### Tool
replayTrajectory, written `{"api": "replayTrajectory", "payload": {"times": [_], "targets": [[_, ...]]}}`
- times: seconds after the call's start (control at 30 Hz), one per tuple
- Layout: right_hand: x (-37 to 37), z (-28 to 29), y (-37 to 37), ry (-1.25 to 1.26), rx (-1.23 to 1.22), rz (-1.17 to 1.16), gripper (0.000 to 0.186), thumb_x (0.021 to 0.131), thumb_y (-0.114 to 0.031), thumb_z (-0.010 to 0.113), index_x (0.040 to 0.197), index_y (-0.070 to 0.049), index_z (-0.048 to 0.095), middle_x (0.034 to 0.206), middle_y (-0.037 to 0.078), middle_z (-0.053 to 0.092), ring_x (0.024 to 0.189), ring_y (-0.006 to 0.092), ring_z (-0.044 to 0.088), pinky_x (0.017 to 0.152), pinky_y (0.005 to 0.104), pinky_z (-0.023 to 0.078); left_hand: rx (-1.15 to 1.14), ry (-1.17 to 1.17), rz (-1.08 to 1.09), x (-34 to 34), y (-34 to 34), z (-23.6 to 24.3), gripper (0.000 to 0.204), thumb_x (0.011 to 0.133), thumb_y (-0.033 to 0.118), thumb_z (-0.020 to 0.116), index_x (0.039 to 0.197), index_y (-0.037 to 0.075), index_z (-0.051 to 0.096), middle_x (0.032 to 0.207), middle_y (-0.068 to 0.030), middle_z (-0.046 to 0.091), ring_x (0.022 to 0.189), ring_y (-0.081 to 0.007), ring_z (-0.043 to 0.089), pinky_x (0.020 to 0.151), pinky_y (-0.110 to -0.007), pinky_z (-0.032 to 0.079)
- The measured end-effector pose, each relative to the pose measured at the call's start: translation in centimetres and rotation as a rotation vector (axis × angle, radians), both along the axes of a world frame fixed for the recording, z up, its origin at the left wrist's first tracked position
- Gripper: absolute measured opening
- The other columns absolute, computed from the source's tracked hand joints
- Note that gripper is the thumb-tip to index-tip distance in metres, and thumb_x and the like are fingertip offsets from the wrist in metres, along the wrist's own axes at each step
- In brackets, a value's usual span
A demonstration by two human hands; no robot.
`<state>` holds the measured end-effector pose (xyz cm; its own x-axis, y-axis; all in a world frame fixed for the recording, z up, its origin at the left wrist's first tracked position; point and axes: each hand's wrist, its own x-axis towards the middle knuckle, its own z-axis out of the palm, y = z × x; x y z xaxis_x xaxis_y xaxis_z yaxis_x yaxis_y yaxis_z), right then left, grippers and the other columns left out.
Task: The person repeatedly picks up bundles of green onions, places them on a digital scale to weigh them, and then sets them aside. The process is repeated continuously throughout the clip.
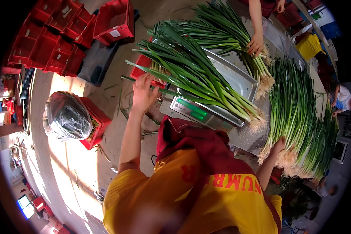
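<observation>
A metal tray (249, 89) sits on a scale with a green display (189, 109), with a bunch of long green onions (206, 78) lying across it. My left hand (144, 89) is at the leaf ends, fingers apart and slightly curved, touching the leaves. My right hand (277, 145) reaches into a long pile of green onions (290, 101) on the right, at the pale stems above the roots; its fingertips are hidden. At the top, another person's hand (255, 43) grips a further bunch (226, 29) near its roots.
Red crates (46, 39) stand upper left, another crate (111, 23) beside them. A red crate with a plastic bag (68, 115) rests on the sunlit floor (66, 163) at left. A red container (142, 66) is behind the scale. More people (343, 97) are at far right.
</observation>
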<state>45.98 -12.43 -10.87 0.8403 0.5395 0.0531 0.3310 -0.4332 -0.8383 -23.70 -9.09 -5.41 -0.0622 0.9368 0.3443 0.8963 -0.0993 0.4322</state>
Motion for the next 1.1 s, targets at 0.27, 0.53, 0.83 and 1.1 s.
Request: {"api": "replayTrajectory", "payload": {"times": [0.27, 0.53, 0.83, 1.1], "targets": [[-8.1, 1.3, 3.1, -0.023, 0.039, 0.356, 0.044, 0.091, -0.027, 0.048, 0.124, 0.001, 0.047, 0.123, 0.015, 0.051, 0.115, 0.0262, 0.046, 0.098, 0.0331, 0.034, 0.03, -0.016, -0.644, 11.3, 7.0, 1.8, 0.063, 0.069, 0.028, 0.07, 0.124, 0.01, 0.046, 0.129, -0.0126, 0.044, 0.121, -0.0282, 0.04, 0.1, -0.047, 0.028], [-16.5, 2.3, 8.0, 0.495, -0.004, 0.805, 0.059, 0.094, -0.046, 0.034, 0.135, -0.003, 0.036, 0.138, 0.009, 0.038, 0.129, 0.0223, 0.031, 0.107, 0.0342, 0.019, -0.36, 0.571, -0.863, 19.5, 11.4, 1.7, 0.109, 0.051, 0.044, 0.08, 0.141, 0.019, 0.023, 0.139, -0.0166, 0.032, 0.131, -0.0323, 0.026, 0.104, -0.052, 0.019], [-18.1, 3.0, 5.7, -0.11, -0.176, 0.66, 0.065, 0.084, -0.04, 0.051, 0.136, -0.005, 0.033, 0.138, 0.014, 0.036, 0.13, 0.0276, 0.028, 0.108, 0.0377, 0.016, -0.326, 0.565, -0.871, 20.9, 12.4, -0.3, 0.072, 0.055, 0.03, 0.074, 0.12, 0.013, 0.048, 0.101, -0.0094, 0.055, 0.101, -0.0253, 0.052, 0.093, -0.047, 0.033], [-26.9, 8.9, 8.4, -0.636, -0.217, 1.397, 0.081, 0.06, -0.02, 0.072, 0.132, -0.006, 0.036, 0.12, 0.018, 0.048, 0.113, 0.0355, 0.043, 0.099, 0.0405, 0.032, -0.293, 0.548, -0.856, 21.2, 13.0, -0.5, 0.055, 0.057, 0.029, 0.073, 0.107, 0.014, 0.055, 0.097, -0.0061, 0.057, 0.099, -0.023, 0.053, 0.089, -0.044, 0.035]]}}
